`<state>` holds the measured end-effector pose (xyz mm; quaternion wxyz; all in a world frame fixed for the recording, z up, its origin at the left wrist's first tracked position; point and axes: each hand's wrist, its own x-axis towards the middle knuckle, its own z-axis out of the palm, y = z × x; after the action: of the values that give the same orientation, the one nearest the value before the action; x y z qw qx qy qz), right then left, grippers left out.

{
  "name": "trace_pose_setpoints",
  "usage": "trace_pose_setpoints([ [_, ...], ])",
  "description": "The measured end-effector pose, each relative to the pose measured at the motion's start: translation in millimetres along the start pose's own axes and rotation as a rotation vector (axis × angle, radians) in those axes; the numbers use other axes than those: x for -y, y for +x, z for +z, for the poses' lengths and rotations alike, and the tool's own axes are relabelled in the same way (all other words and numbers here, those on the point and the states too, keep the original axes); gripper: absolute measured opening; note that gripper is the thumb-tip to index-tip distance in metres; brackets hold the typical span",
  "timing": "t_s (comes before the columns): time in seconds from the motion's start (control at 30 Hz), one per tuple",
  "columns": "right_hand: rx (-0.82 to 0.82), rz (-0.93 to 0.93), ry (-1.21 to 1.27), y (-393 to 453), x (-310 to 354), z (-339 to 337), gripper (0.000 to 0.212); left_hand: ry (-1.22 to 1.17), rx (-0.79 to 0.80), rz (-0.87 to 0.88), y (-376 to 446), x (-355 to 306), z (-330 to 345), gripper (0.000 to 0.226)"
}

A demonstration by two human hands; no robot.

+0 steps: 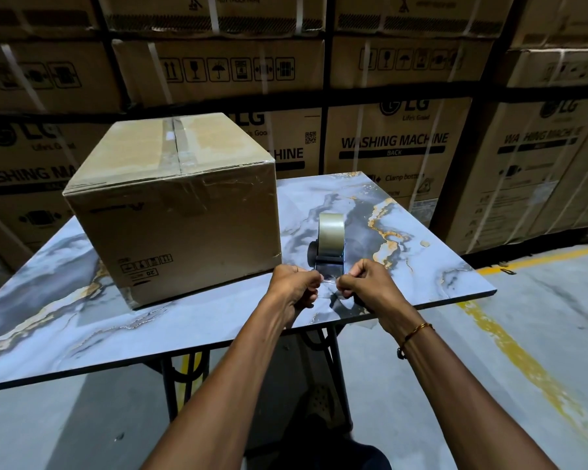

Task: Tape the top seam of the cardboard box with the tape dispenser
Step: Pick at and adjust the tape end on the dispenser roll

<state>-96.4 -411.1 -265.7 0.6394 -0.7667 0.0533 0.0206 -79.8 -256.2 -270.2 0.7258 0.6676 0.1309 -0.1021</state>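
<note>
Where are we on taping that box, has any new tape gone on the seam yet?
Not clearly: the cardboard box top seam shows tape, old or new I can't tell. In hand: left hand and right hand pinch the tape end at the tape dispenser on the table. Left: running tape along the seam.
</note>
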Motion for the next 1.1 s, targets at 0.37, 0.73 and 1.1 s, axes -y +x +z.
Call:
trace_pose_setpoints([
  [0.37, 0.089, 0.009, 0.053, 7, -4, -10, 0.036, 0.041, -0.020, -0.036, -6, -5, 1, 0.024],
  [0.73, 0.099, 0.061, 0.052, 8, -5, -14, 0.035, 0.081, -0.035, -0.071, -10, -6, 4, 0.021],
  [1.1, 0.126, 0.064, 0.007, 6, -3, -18, 0.034, 0.053, 0.075, -0.079, -13, -5, 16, 0.046],
])
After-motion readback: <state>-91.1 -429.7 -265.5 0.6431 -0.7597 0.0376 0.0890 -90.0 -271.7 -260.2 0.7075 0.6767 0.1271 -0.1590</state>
